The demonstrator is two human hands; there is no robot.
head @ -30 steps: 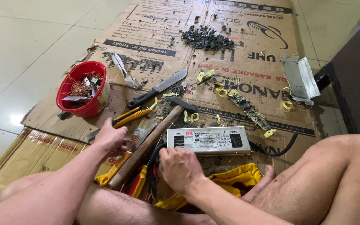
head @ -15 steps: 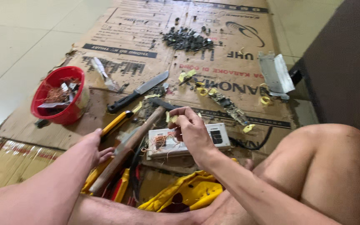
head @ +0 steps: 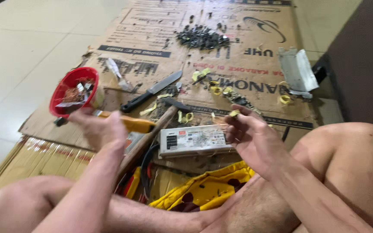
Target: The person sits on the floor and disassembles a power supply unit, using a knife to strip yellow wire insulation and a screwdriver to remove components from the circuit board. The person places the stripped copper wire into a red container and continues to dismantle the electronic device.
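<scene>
Head view: the person sits cross-legged on the floor, knees spread, so the work lies between the legs on a flattened brown cardboard sheet (head: 152,39).

The left hand (head: 100,127) is closed around a yellow-handled tool (head: 130,124), lifted above the cardboard's near-left part with the handle pointing right; its working end is hidden by the hand. The right hand (head: 249,133) hovers half-curled with the palm turned inward, pinching 1 small yellowish scrap (head: 235,113) at the fingertips, clear of the cardboard.

Between the 2 hands, near the cardboard's near edge, lies a long silver-grey metal box with a printed label (head: 193,140), flat and label up, within easy reach. A wooden-handled hammer (head: 152,136) rests slantwise just left of it.

A round red plastic bowl (head: 61,92) stands at the cardboard's left edge, holding coppery wire tangles and pale scraps. A heap of small dark parts (head: 201,38) sits loose toward the far edge.
</scene>
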